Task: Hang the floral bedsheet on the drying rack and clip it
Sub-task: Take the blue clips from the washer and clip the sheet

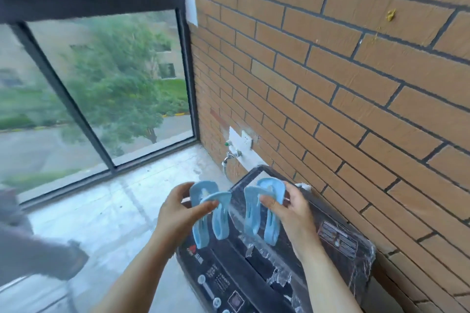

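While gripped: hands (178, 211) (292, 208), clips (208, 211) (264, 208).

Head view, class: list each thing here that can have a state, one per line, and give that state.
Left hand: holding left blue clip.
Left blue clip: held, jaws apart.
Right hand: holding right blue clip.
Right blue clip: held, jaws apart.
Washing machine: lid closed.
Tap: no water seen running.
Window: appears shut.
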Tool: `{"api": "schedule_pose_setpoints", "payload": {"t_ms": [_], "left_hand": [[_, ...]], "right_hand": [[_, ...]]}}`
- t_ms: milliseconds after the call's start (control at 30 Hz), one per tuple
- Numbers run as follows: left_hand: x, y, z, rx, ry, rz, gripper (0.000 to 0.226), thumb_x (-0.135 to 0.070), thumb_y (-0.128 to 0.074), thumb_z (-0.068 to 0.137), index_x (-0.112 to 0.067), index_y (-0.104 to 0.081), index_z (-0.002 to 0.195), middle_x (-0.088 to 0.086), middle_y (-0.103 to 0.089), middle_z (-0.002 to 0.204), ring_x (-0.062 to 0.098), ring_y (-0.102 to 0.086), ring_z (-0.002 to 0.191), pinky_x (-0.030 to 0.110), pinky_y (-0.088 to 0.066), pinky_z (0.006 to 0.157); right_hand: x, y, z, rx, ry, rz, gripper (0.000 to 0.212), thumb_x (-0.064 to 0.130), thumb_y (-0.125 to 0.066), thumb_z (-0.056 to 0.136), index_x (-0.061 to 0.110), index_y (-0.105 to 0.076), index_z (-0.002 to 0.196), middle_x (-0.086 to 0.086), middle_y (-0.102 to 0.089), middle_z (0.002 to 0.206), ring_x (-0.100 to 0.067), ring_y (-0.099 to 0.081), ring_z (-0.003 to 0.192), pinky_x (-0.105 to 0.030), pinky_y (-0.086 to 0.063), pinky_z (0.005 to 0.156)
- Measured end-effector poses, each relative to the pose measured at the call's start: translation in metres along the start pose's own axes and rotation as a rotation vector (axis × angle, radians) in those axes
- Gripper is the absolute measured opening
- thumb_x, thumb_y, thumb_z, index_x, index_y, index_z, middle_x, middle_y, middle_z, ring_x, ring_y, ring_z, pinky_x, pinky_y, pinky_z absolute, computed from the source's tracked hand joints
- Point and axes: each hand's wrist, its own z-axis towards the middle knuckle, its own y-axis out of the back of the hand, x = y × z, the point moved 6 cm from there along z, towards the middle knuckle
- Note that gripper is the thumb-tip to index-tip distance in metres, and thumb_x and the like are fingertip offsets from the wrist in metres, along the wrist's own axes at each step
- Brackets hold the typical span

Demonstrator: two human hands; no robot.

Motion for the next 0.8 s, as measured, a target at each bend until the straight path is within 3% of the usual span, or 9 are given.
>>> {"api": "schedule_pose_setpoints", "payload": {"t_ms": [67, 200, 300, 367, 433, 533, 600, 667, 800], "left_hand": [[0.005, 0.033, -0.007, -0.085, 0.003, -0.034, 0.059, -0.023, -0.085, 0.068, -0.022, -0.054, 0.118, -0.003, -0.063, 0.111, 0.017, -0.064, 0.099, 0.031, -0.051, 0.080], [0.019, 0.108, -0.026, -0.235, 0.016, -0.092, 0.058, -0.026, -0.087, 0.066, -0.024, -0.054, 0.114, -0.009, -0.064, 0.108, 0.011, -0.064, 0.095, 0.021, -0.049, 0.069], [0.036, 0.175, -0.044, -0.367, 0.043, -0.138, 0.071, -0.040, -0.085, 0.054, -0.025, -0.054, 0.116, -0.010, -0.063, 0.111, 0.012, -0.064, 0.098, 0.025, -0.050, 0.076], [0.046, 0.223, -0.059, -0.447, 0.057, -0.169, 0.074, -0.040, -0.084, 0.054, -0.023, -0.053, 0.119, -0.008, -0.063, 0.113, 0.014, -0.064, 0.099, 0.028, -0.050, 0.080], [0.057, 0.270, -0.075, -0.507, 0.059, -0.211, 0.067, -0.032, -0.089, 0.061, -0.023, -0.053, 0.117, -0.009, -0.064, 0.111, 0.009, -0.063, 0.098, 0.024, -0.048, 0.075], [0.073, 0.339, -0.098, -0.595, 0.062, -0.242, 0.068, -0.037, -0.090, 0.054, -0.028, -0.055, 0.112, -0.011, -0.066, 0.106, 0.004, -0.063, 0.097, 0.023, -0.048, 0.076], [0.082, 0.383, -0.113, -0.658, 0.049, -0.247, 0.057, -0.027, -0.090, 0.062, -0.029, -0.054, 0.107, -0.011, -0.064, 0.104, 0.004, -0.061, 0.096, 0.020, -0.047, 0.072], [0.090, 0.420, -0.126, -0.714, 0.038, -0.251, 0.052, -0.020, -0.085, 0.068, -0.027, -0.053, 0.109, -0.012, -0.063, 0.101, 0.002, -0.060, 0.095, 0.017, -0.045, 0.066], [0.102, 0.486, -0.145, -0.788, 0.042, -0.212, 0.057, -0.025, -0.083, 0.070, -0.025, -0.052, 0.118, -0.018, -0.062, 0.100, -0.003, -0.057, 0.091, 0.015, -0.043, 0.065]], "right_hand": [[0.013, -0.034, 0.002, 0.085, 0.027, -0.032, 0.090, 0.070, -0.080, 0.052, 0.034, -0.052, 0.130, 0.009, -0.060, 0.128, -0.014, -0.057, 0.117, -0.047, -0.048, 0.100], [0.032, -0.117, 0.003, 0.270, 0.068, -0.053, 0.089, 0.067, -0.082, 0.054, 0.031, -0.052, 0.130, 0.006, -0.064, 0.123, -0.017, -0.060, 0.115, -0.046, -0.050, 0.098], [0.049, -0.193, -0.009, 0.424, 0.104, -0.040, 0.071, 0.048, -0.085, 0.062, 0.025, -0.057, 0.123, 0.004, -0.069, 0.112, -0.015, -0.065, 0.106, -0.030, -0.053, 0.085], [0.060, -0.245, -0.024, 0.500, 0.132, -0.049, 0.072, 0.052, -0.085, 0.060, 0.025, -0.058, 0.122, 0.006, -0.069, 0.111, -0.012, -0.064, 0.105, -0.023, -0.049, 0.079], [0.068, -0.298, -0.040, 0.568, 0.152, -0.056, 0.070, 0.055, -0.081, 0.058, 0.027, -0.060, 0.119, 0.009, -0.069, 0.109, -0.011, -0.063, 0.105, -0.023, -0.049, 0.080], [0.082, -0.374, -0.070, 0.673, 0.160, -0.055, 0.060, 0.048, -0.079, 0.062, 0.029, -0.061, 0.116, 0.009, -0.070, 0.107, -0.012, -0.064, 0.103, -0.021, -0.048, 0.078], [0.089, -0.421, -0.091, 0.736, 0.175, -0.058, 0.058, 0.046, -0.079, 0.061, 0.030, -0.061, 0.114, 0.008, -0.070, 0.107, -0.012, -0.065, 0.102, -0.019, -0.048, 0.076], [0.095, -0.463, -0.109, 0.788, 0.187, -0.060, 0.059, 0.045, -0.078, 0.060, 0.031, -0.060, 0.114, 0.007, -0.069, 0.109, -0.012, -0.065, 0.102, -0.018, -0.048, 0.073], [0.107, -0.539, -0.140, 0.882, 0.221, -0.071, 0.062, 0.047, -0.080, 0.058, 0.030, -0.061, 0.114, 0.005, -0.071, 0.108, -0.015, -0.065, 0.103, -0.020, -0.048, 0.076]]}}
